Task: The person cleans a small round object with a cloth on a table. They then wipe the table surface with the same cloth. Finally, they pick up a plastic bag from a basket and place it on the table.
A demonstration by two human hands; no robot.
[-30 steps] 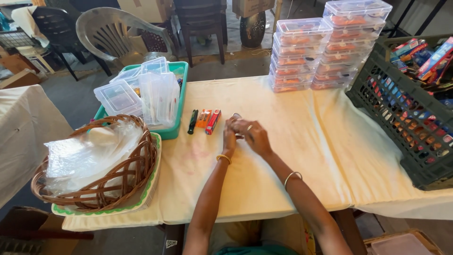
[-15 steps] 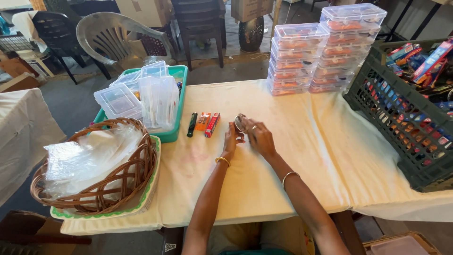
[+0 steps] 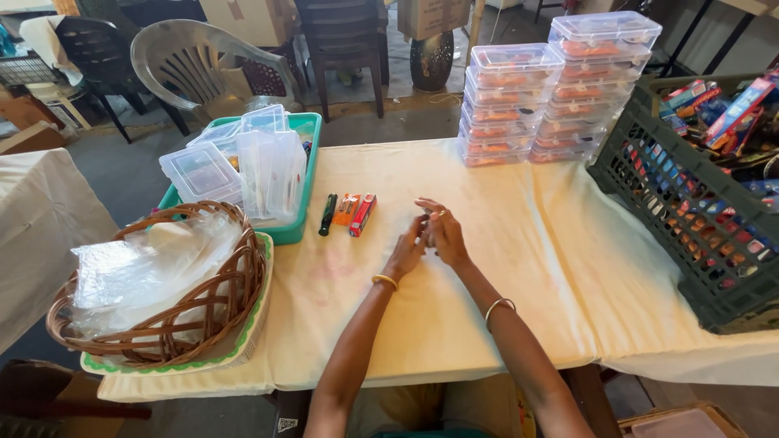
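Small item: held between both hands over the middle of the table (image 3: 454, 324), above the cream cloth; almost wholly hidden by the fingers, so its kind, long axis and heading cannot be told.
Left hand (image 3: 408, 250): fingers curled in toward the right hand, fingertips touching it; a gold bangle at the wrist.
Right hand (image 3: 442, 234): fingers bent and closed around the small item, one finger raised a little; a silver bangle on the forearm.
Grip: the two hands are pressed together at the fingertips; whether either one alone pinches the item cannot be told.
Three sticks (image 3: 347, 213): one dark green, one orange, one red, lying side by side just left of the hands, long axes running away from the person.
Green tray (image 3: 294, 231): beside the sticks, holding clear plastic boxes and lids, some upright.
Wicker basket (image 3: 162, 324): at the left table edge on a green-rimmed plate, filled with crumpled clear plastic.
Stacked clear boxes (image 3: 560, 89): two piles at the far edge, lids on, orange contents inside.
Dark crate (image 3: 690, 211): at the right, full of colourful packets.
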